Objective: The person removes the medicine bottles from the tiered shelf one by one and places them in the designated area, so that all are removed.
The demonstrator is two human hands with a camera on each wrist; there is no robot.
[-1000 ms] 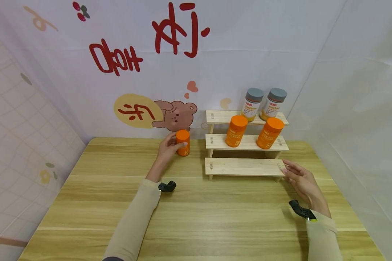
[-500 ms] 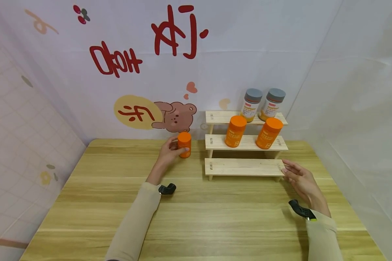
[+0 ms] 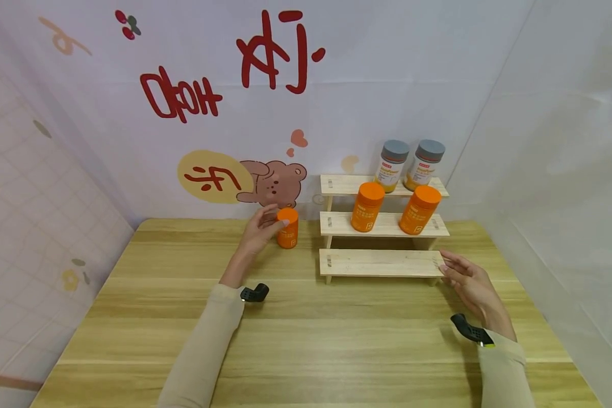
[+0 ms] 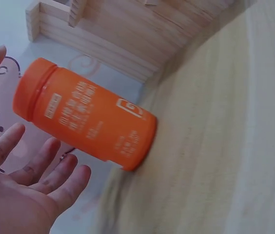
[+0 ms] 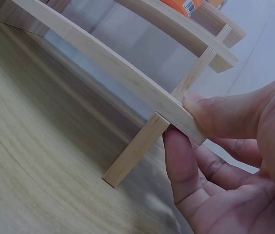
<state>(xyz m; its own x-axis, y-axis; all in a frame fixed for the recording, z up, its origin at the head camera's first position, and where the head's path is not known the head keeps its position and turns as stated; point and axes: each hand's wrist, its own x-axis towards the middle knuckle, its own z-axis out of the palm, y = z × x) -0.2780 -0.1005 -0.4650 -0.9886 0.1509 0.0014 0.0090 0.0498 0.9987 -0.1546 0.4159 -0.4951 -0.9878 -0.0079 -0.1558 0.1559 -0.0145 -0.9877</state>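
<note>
An orange bottle [image 3: 288,231] with an orange lid stands upright on the table, left of a three-tier wooden shelf [image 3: 377,263]. Beside it is my left hand [image 3: 257,232]; in the left wrist view its fingers [image 4: 69,187] are spread, apart from the bottle [image 4: 88,117]. My right hand [image 3: 471,286] pinches the right end of the lowest tier, thumb above and fingers below, as the right wrist view shows at the board's corner [image 5: 186,122]. Two more orange bottles, a left one [image 3: 368,207] and a right one [image 3: 420,210], stand on the middle tier.
Two grey-lidded bottles, one left [image 3: 391,166] and one right [image 3: 425,164], stand on the top tier. A printed white cloth [image 3: 387,73] hangs behind the wooden table [image 3: 336,340].
The left hand moved slightly right with the orange bottle, then its fingers came off it and the hand drew back left. The right hand stays at the lowest tier.
</note>
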